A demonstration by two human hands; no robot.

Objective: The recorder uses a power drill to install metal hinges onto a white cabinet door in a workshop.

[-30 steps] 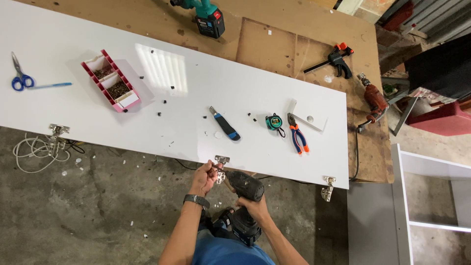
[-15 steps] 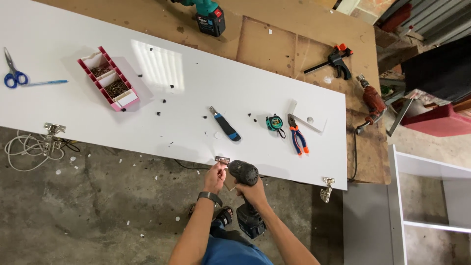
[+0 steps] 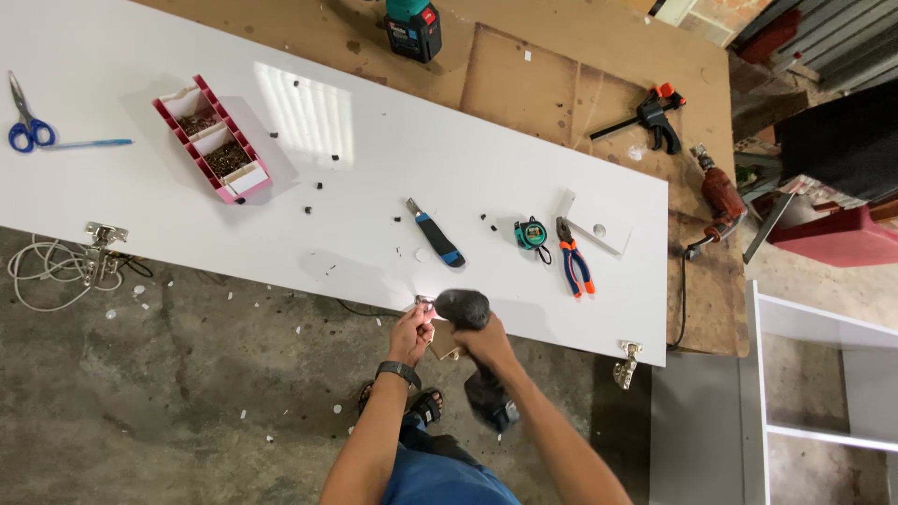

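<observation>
A long white panel [image 3: 374,178] lies across a wooden workbench. At its near edge my left hand [image 3: 412,329], with a dark watch on the wrist, pinches a small metal hinge [image 3: 424,302]. My right hand [image 3: 482,339] grips a dark cordless drill [image 3: 465,309] whose head points down at that hinge. The drill's battery end hangs blurred below the hand. Two more metal hinges sit on the same edge, one at the left [image 3: 101,238] and one at the right [image 3: 625,360].
On the panel lie a red screw tray [image 3: 213,140], blue scissors [image 3: 26,126], a utility knife [image 3: 436,234], a tape measure [image 3: 530,233], pliers [image 3: 572,259] and scattered small black bits. A clamp [image 3: 645,117], corded drill [image 3: 718,192] and teal battery tool [image 3: 412,26] rest on the bench. Coiled white cable [image 3: 42,271] lies on the floor.
The view has shifted so the panel sits higher. My hands and the drill have risen from below the edge up onto the middle hinge.
</observation>
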